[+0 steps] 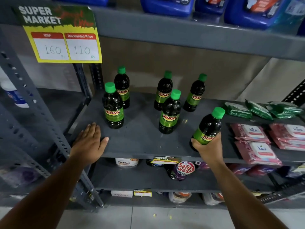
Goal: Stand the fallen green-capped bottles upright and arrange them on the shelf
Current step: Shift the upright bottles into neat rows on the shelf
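Note:
Several dark green-capped "Sunny" bottles stand upright on the grey shelf (142,139): a left front one (113,106), one behind it (122,87), a middle back one (163,90), a middle front one (170,113) and a right back one (194,93). My right hand (208,146) grips the lower part of another bottle (208,127), tilted to the right at the shelf's front right. My left hand (90,141) lies flat, fingers together, on the shelf's front left edge, holding nothing.
Pink wipe packs (252,138) and green packets (259,109) fill the shelf's right side. A yellow price sign (64,42) hangs at upper left. Blue jugs (168,5) sit on the shelf above. Detergent pouches (183,169) and tubs lie on lower shelves. A perforated upright (41,113) stands left.

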{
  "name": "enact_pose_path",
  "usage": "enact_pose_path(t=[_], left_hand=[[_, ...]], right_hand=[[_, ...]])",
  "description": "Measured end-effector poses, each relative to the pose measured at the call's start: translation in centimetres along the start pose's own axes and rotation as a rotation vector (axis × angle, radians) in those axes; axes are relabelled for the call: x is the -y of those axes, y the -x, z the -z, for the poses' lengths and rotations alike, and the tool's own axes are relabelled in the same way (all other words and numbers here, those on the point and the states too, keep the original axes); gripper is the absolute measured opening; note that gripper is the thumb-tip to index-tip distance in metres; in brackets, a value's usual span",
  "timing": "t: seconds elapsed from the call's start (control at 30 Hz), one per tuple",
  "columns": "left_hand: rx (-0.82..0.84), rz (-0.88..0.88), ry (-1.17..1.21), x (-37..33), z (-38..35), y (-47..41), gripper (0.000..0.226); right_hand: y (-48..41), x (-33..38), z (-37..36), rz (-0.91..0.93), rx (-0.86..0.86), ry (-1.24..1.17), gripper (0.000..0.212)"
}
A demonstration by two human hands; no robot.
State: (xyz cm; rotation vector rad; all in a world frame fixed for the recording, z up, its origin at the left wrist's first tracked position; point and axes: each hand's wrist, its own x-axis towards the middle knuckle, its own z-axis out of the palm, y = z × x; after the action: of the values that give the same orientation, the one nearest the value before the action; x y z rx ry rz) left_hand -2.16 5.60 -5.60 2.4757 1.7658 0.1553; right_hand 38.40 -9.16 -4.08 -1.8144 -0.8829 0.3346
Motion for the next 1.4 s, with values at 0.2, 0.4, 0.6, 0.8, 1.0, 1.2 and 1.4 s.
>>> enact_pose_path(t=[0.2, 0.4, 0.6, 0.8, 1.0, 1.2, 1.4], left_hand=[[0.001, 0.007, -0.018, 0.1, -0.2, 0.0, 0.085], [0.019, 0.003, -0.013, 0.1, -0.1, -0.1, 0.081], [0.036, 0.006, -0.011, -0.3, 0.3, 0.1, 0.076], [0.034, 0.007, 0.005, -0.2, 0.4, 0.2, 0.076], [0.004, -0.002, -0.014, -0.2, 0.2, 0.1, 0.074], [-0.004, -0.001, -0.007, -0.1, -0.1, 0.0, 0.075], [0.005, 0.002, 0.018, -0.1, 0.1, 0.0, 0.076]], right_hand=[[5.9, 0.5, -0.4, 0.347, -0.334, 0.112, 0.106], [7.3, 4.9, -6.2, 0.602, 0.056, 0.071, 0.087], [-1.7, 6.6, -8.7, 0.038, 0.328, -0.105, 0.098], [-1.8, 5.2, -9.0, 0.051, 0.363, 0.046, 0.076], [1.6, 4.7, -7.9, 0.114, 0.406, 0.033, 0.074], [3.8, 4.1, -6.9, 0.133, 0.389, 0.038, 0.068], [8.5, 5.2, -7.4, 0.400, 0.012, -0.025, 0.089]])
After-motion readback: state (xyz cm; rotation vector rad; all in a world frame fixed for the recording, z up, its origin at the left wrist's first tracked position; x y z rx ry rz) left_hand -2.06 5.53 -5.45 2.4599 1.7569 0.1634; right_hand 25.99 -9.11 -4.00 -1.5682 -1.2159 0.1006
